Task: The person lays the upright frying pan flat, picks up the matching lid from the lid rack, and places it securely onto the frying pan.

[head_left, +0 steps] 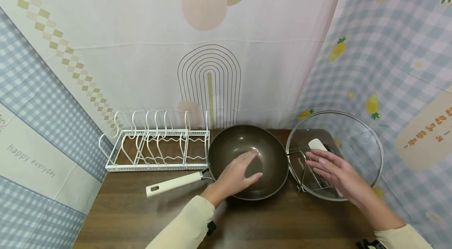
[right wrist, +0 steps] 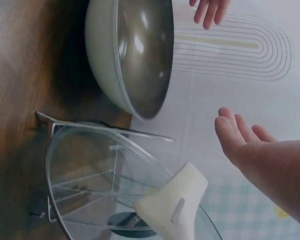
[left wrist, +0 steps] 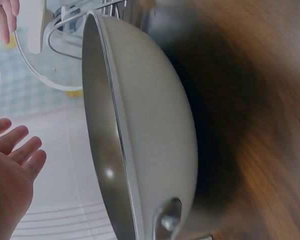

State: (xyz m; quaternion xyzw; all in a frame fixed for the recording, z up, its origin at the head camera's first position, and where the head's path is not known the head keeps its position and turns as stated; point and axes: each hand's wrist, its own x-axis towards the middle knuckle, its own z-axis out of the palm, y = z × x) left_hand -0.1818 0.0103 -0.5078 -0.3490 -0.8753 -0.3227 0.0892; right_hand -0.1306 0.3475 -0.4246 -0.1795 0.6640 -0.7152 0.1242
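Note:
A deep wok (head_left: pixel 272 162), dark inside and cream outside, sits on the table with its cream handle (head_left: pixel 174 185) pointing left. Over its bowl hovers my left hand (head_left: pixel 234 174), fingers extended and thumb apart; the left wrist view shows that hand (left wrist: pixel 12 170) above the rim with nothing in it. To the right, a clear glass lid (head_left: pixel 360 139) with a metal rim leans in a wire stand (right wrist: pixel 79 123). My right hand (head_left: pixel 339 172) is raised in front of the lid, close to its cream knob (right wrist: pixel 175 200), fingers loosely straight and holding nothing.
Left of the wok stands a white wire rack (head_left: pixel 159 167) with several upright loops, near the back wall cloth (head_left: pixel 275 64). Checked blue cloth hangs at both sides. The wooden table (head_left: pixel 141 221) reaches forward under my forearms.

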